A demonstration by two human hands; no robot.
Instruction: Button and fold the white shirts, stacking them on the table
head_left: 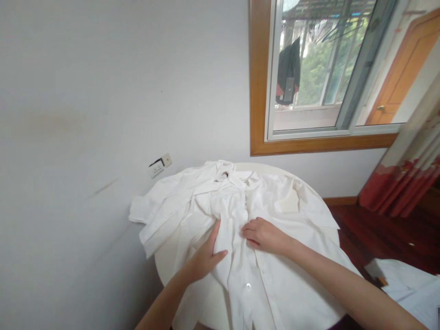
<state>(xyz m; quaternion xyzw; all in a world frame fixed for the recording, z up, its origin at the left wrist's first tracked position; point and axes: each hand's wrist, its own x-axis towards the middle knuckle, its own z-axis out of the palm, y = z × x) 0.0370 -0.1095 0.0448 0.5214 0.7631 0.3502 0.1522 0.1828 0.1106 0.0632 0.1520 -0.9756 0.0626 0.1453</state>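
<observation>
A white button-up shirt [285, 275] lies spread and wrinkled over a round white table, its collar toward the wall and its front placket running toward me. My right hand [263, 235] has its fingers curled on the placket edge, pinching the cloth. My left hand [206, 256] rests on the left front panel, thumb and index finger apart; its other fingers are mostly hidden. A white button [248, 287] shows below my hands. Folds of white cloth and a sleeve [154, 229] spread to the left, hanging over the table edge.
The round table's rim [302, 176] shows behind the shirt. A wall socket [156, 168] sits close to the table's left. A wood-framed window [259, 91] is behind, and a curtain [395, 178] hangs at right. More white cloth [409, 284] lies at lower right.
</observation>
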